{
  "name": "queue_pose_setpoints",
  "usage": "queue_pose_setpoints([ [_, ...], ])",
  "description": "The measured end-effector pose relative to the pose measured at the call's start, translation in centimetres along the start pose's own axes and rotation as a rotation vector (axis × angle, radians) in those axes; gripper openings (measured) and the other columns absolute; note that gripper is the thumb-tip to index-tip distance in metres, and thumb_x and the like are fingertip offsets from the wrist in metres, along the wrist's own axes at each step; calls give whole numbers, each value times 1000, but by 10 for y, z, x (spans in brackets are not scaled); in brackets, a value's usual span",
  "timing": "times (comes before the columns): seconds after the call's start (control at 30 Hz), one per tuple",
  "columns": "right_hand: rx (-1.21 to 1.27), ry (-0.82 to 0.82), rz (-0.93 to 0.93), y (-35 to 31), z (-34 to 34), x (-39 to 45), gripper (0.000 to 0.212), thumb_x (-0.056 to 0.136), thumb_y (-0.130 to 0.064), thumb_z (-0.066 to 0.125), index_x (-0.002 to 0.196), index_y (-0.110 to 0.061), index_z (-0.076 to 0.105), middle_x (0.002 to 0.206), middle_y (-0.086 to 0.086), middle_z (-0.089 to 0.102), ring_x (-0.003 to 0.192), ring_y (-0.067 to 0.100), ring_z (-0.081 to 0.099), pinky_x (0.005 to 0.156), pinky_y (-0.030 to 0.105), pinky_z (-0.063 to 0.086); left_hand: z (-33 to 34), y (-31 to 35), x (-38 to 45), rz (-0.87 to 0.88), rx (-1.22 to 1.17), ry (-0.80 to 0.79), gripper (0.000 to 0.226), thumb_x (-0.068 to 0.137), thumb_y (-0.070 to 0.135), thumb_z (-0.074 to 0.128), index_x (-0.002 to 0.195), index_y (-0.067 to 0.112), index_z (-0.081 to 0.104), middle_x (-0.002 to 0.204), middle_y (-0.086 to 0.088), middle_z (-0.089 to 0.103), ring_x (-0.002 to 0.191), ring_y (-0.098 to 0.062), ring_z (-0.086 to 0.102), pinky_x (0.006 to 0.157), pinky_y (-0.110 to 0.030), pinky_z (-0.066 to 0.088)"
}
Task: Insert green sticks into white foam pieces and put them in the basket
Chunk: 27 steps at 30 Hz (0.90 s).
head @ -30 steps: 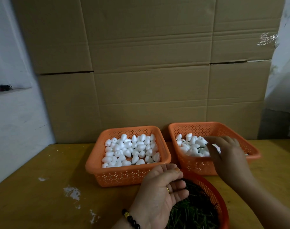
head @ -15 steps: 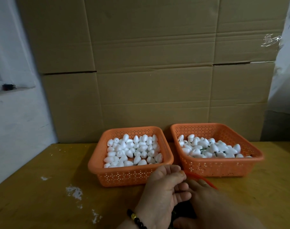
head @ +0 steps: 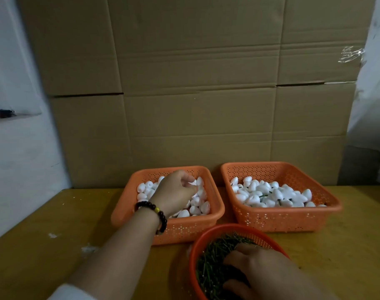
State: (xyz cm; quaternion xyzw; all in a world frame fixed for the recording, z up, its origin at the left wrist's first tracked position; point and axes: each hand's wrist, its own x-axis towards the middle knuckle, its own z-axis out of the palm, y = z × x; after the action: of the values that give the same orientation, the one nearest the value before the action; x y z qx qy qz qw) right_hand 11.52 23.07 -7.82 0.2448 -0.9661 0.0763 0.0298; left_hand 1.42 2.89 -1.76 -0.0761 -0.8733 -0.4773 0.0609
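Your left hand [head: 176, 192] curls, pinching light, easily dented white foam pieces [head: 197, 205] in the left basket [head: 215, 211]; just right of it, your right hand [head: 260, 269] rests spread on thin, stiff green sticks [head: 213, 260]—grip one mid-shaft.

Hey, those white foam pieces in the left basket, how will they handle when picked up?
The white foam pieces look like smooth eggs, so probably light and apt to roll. Being foam, they likely dent if squeezed. The left hand curls over them.
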Motion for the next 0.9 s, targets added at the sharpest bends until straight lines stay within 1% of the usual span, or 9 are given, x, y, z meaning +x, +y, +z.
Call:
queue_pose_setpoints([
  [0.07,1,22,-14,-2,0,0,48,89,-63,43,128,-35,49,117,-15,54,109,6,54,90,23,46,-6,-7,15,-41,255,-81,26,89,24,54,115,27,57,106,8,58,88,-6,60,68,-24,50],
  [0.13,9,39,-24,-4,-1,0,44,90,-61,43,126,-35,51,117,-15,54,108,7,55,89,24,46,-6,-11,25,-62,570,-219,27,90,24,51,116,28,57,118,3,53,104,-16,56,83,-35,53],
  [0.23,24,63,-26,-5,-1,-1,43,91,-59,43,125,-35,50,116,-16,54,105,7,56,89,25,47,-4,-21,32,-98,923,-381,41,94,27,51,134,22,52,139,1,42,124,-21,42,106,-39,38],
  [0.3,46,91,-24,-5,0,-2,40,91,-60,43,124,-37,49,115,-18,51,104,4,55,88,21,46,-3,-28,35,-126,942,-455,45,95,28,52,139,21,48,141,0,45,125,-20,45,106,-35,37],
  [0.37,60,115,-24,-6,1,-2,39,91,-61,42,122,-40,49,117,-20,48,106,2,54,88,18,45,-4,-32,36,-114,953,-486,43,96,26,51,139,21,48,137,-1,48,120,-19,49,99,-30,40],
  [0.57,53,103,-1,-8,3,-3,50,86,-71,37,119,-34,49,110,-19,47,99,4,55,87,22,47,5,-34,41,-111,948,-538,36,102,20,41,136,15,51,140,-7,49,117,-20,49,93,-24,33],
  [0.63,62,95,12,-10,3,-3,53,85,-72,36,117,-33,51,107,-17,48,97,4,55,86,23,47,8,-31,39,-107,941,-571,36,102,25,39,135,18,52,137,-4,51,106,-15,47,89,-23,32],
  [0.77,64,92,18,-11,2,-2,42,93,-63,34,116,-33,54,110,-15,49,99,6,56,88,26,47,9,-29,40,-148,974,-610,33,102,25,39,131,21,55,133,-3,52,116,-21,51,90,-25,36],
  [0.9,48,69,22,-9,4,-1,42,95,-60,33,119,-32,53,112,-14,48,100,9,56,88,27,47,7,-34,42,-106,929,-625,35,99,31,41,131,31,55,129,1,51,106,-16,48,83,-24,35],
])
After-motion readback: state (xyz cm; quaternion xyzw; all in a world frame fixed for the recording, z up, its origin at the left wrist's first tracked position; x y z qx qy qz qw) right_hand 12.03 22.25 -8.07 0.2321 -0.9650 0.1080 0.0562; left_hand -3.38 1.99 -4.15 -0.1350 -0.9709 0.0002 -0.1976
